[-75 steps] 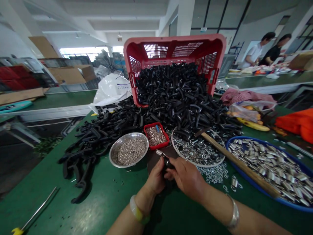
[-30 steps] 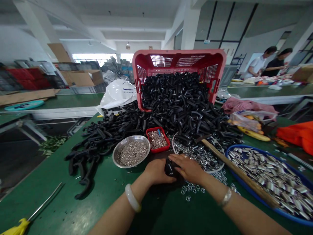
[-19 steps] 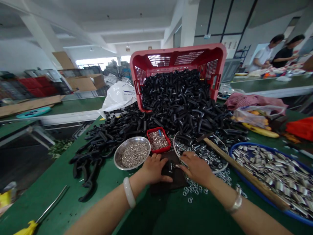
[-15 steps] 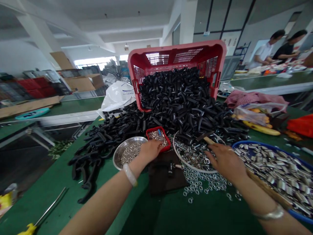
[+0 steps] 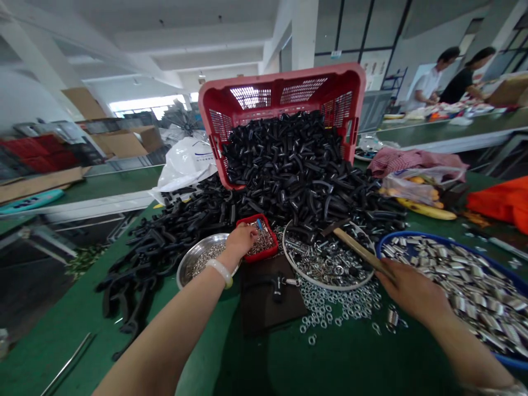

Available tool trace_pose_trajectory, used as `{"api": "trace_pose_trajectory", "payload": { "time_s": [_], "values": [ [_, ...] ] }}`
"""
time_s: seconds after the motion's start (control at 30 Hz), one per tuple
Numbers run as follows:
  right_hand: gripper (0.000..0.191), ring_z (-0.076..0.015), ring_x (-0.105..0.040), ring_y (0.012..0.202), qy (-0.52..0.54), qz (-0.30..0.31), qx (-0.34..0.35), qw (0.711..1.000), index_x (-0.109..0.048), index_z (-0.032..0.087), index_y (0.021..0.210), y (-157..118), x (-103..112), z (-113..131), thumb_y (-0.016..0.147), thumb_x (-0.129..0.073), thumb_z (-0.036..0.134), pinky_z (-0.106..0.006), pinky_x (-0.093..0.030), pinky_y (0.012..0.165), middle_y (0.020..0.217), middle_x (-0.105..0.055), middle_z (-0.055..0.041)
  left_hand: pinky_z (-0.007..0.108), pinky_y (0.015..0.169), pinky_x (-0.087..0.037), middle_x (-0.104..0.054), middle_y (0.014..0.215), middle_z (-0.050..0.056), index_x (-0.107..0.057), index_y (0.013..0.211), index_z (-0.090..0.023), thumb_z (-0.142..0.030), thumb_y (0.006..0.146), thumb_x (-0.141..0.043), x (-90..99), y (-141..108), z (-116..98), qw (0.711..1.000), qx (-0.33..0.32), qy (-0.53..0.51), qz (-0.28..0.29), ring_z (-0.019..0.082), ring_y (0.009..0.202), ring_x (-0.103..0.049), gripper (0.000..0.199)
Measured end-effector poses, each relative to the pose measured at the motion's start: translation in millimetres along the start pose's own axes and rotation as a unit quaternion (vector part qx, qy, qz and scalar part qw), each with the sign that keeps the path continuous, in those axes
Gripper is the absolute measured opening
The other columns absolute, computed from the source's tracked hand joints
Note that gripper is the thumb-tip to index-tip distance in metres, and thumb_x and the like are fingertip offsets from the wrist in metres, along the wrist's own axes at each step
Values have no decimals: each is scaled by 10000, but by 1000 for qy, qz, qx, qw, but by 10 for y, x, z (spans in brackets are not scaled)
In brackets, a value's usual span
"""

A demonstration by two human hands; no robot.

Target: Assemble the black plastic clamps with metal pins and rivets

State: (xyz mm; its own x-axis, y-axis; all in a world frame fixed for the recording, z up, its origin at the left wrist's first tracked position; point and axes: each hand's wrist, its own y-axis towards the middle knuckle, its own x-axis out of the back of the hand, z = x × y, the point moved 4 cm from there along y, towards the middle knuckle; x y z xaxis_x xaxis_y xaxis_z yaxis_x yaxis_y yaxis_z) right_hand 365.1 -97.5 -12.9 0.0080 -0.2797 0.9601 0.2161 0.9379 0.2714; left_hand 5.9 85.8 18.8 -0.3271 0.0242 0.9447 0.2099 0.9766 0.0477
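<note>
My left hand (image 5: 242, 240) hangs over the small red tray (image 5: 258, 257) of steel pieces, its fingertips at the tray's near side, above the rim of a steel bowl (image 5: 186, 268) of small silver parts. My right hand (image 5: 410, 291) reaches to the rim of the blue tray (image 5: 429, 237) of silver sleeves, next to the wooden hammer handle (image 5: 361, 252). Between my hands, a small black part with a steel screw (image 5: 279, 287) lies on a brown pad (image 5: 264, 313), touching neither hand. Whether either hand holds something is hidden.
A tipped red crate (image 5: 280, 77) spills a large heap of black curved plastic parts (image 5: 289, 165) across the green bench. A white-rimmed plate of steel fittings (image 5: 317, 283) and loose washers (image 5: 330, 313) lie near the pad. Two people work at a far bench (image 5: 437, 82).
My hands have let go of the black part, which now lies on the pad. My left hand has moved to the red tray, and my right hand has moved right to the blue tray.
</note>
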Motion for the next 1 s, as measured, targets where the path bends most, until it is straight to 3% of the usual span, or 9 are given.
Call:
{"api": "trace_pose_trajectory", "payload": {
  "time_s": [0.17, 0.3, 0.47, 0.67, 0.83, 0.9, 1.0],
  "values": [
    [413, -273, -599, 852, 5, -31, 14, 999, -596, 118, 1071, 16, 24, 54, 807, -373, 342, -408, -478, 730, 971, -631, -157, 257, 720, -427, -661, 888, 36, -617, 943, -199, -241, 783, -486, -2, -291, -118, 990, -45, -131, -3, 160, 779, -589, 211],
    [414, -269, -587, 880, 21, -34, 3, 999, -574, 108, 1088, -18, 1, 57, 823, -354, 339, -397, -476, 715, 1006, -611, -163, 259, 644, -421, -664, 742, 10, -648, 780, -210, -320, 716, -568, -161, -660, -282, 959, -109, -252, 74, 170, 686, -587, 151],
    [404, -256, -586, 869, 23, -46, -1, 999, -563, 122, 1092, -36, -24, 50, 829, -364, 354, -387, -474, 711, 991, -607, -154, 249, 626, -395, -660, 747, 4, -658, 777, -233, -301, 762, -516, -224, -809, -430, 968, -179, -155, 84, 163, 681, -583, 157],
    [386, -250, -591, 853, 5, -39, -1, 999, -540, 124, 1094, -44, -27, 35, 842, -356, 352, -373, -480, 708, 1005, -599, -139, 255, 697, -423, -644, 865, 12, -629, 857, -221, -259, 791, -490, -231, -773, -568, 976, -200, -12, 86, 158, 769, -581, 158],
    [384, -249, -594, 843, 7, -32, -4, 999, -515, 146, 1117, -56, -5, 79, 841, -358, 362, -367, -475, 690, 1026, -592, -126, 265, 712, -432, -625, 855, 26, -597, 887, -202, -229, 810, -486, -239, -847, -682, 955, -286, 62, 54, 161, 794, -576, 138],
    [380, -261, -595, 837, -7, -13, -21, 1000, -518, 139, 1095, -16, 35, 82, 833, -365, 369, -370, -469, 672, 996, -598, -135, 255, 711, -434, -625, 841, 22, -600, 875, -204, -258, 810, -501, -268, -859, -638, 956, -285, 50, 46, 153, 784, -578, 130],
    [334, -273, -607, 759, -19, 71, -49, 996, -557, 144, 946, 100, 129, 24, 802, -403, 403, -370, -456, 626, 844, -625, -134, 249, 712, -438, -634, 830, 10, -618, 851, -218, -347, 808, -506, -295, -886, -493, 966, -258, 1, 28, 143, 772, -578, 176]
  ]
}}
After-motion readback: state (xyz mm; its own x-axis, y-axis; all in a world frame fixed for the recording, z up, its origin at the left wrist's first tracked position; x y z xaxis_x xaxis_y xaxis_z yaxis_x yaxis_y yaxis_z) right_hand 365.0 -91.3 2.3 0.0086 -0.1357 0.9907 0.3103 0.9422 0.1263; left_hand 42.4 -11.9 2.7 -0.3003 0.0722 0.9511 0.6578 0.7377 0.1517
